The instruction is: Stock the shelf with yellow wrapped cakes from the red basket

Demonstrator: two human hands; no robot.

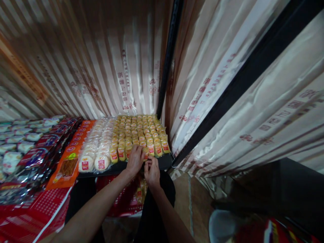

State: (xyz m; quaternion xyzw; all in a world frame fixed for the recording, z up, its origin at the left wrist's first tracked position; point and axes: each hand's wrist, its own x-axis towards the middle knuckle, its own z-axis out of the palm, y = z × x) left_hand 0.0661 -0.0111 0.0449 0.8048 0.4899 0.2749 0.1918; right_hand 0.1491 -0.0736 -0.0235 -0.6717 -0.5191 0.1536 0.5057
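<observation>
My left hand [136,159] reaches the front of rows of small yellow wrapped cakes [136,130], its fingers curled at the left side of one yellow wrapped cake [145,152]. My right hand [152,172] is close beside it, fingers pinched at the lower edge of that same packet. The fingers hide part of its wrapper. Each yellow packet has a red label and clear film. Left of the yellow rows lie round white wrapped cakes [102,162] with red labels.
Orange snack bags [67,168], dark shiny packets [40,157] and white packets [12,162] lie further left. A dark shelf edge [164,162] runs beneath the cakes. Printed pleated curtains [136,81] and black poles [212,118] stand behind and right. More yellow packets [140,190] are below my hands.
</observation>
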